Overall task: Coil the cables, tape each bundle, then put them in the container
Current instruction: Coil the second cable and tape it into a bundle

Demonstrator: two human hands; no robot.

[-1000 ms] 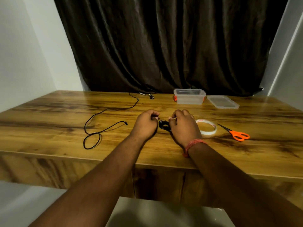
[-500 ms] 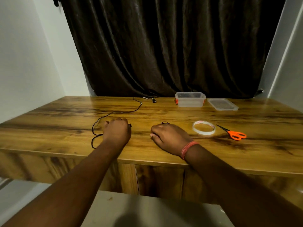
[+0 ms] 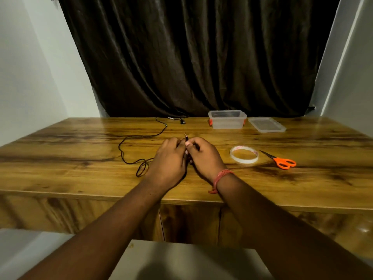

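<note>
A thin black cable (image 3: 129, 141) lies on the wooden table (image 3: 60, 158), running from the far edge in a loose curve to a small loop at my left wrist. My left hand (image 3: 168, 158) and my right hand (image 3: 203, 156) are pressed together at the table's middle, both closed on the cable's near end. Its metal jack plug (image 3: 186, 136) sticks up between my fingertips. A roll of clear tape (image 3: 244, 154) lies to the right of my right hand. The clear plastic container (image 3: 227, 119) stands open at the back.
The container's lid (image 3: 266, 124) lies to the right of it. Orange-handled scissors (image 3: 281, 161) rest right of the tape. A dark curtain (image 3: 191, 57) hangs behind the table. A red band is on my right wrist.
My left hand reached left to the loose cable, then came back to the middle with its plug end. My right hand now meets it. The cable's loops have been pulled closer in.
</note>
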